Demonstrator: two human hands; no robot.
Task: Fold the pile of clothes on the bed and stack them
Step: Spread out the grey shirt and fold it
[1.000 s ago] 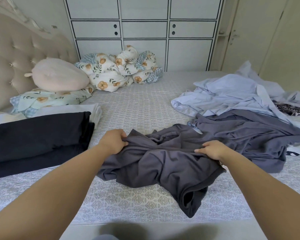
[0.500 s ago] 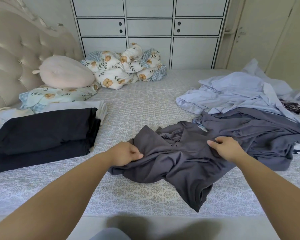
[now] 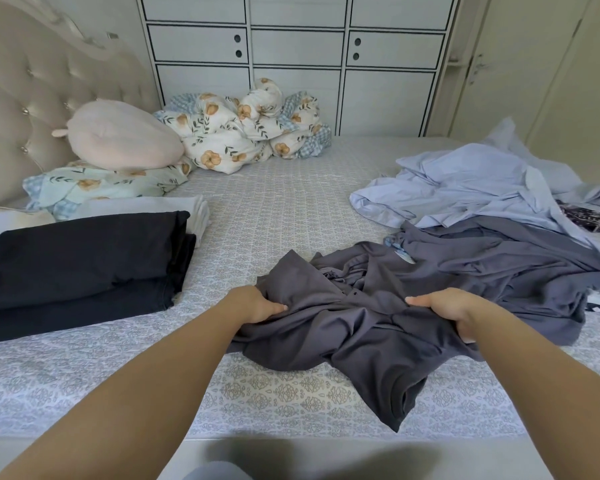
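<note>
Since half a second ago both hands have shifted their hold on the grey garment point(image 3: 354, 327), the right one sliding lower toward its near edge. On the bed point(image 3: 274, 216), the folded black stack point(image 3: 80, 261) sits far left, well apart from the work. The left hand point(image 3: 257, 304) grips a bunch of cloth at the garment's left side, fingers curled into the fabric. The garment lies crumpled between the hands, its long axis running roughly left to right, with a loose end trailing toward the near edge of the bed. The right hand point(image 3: 452, 311) clutches the cloth on the right side, thumb on top. Beyond it lies the unfolded pile point(image 3: 482, 188). Both forearms reach forward, about level; spreading them apart looks like the next step.
</note>
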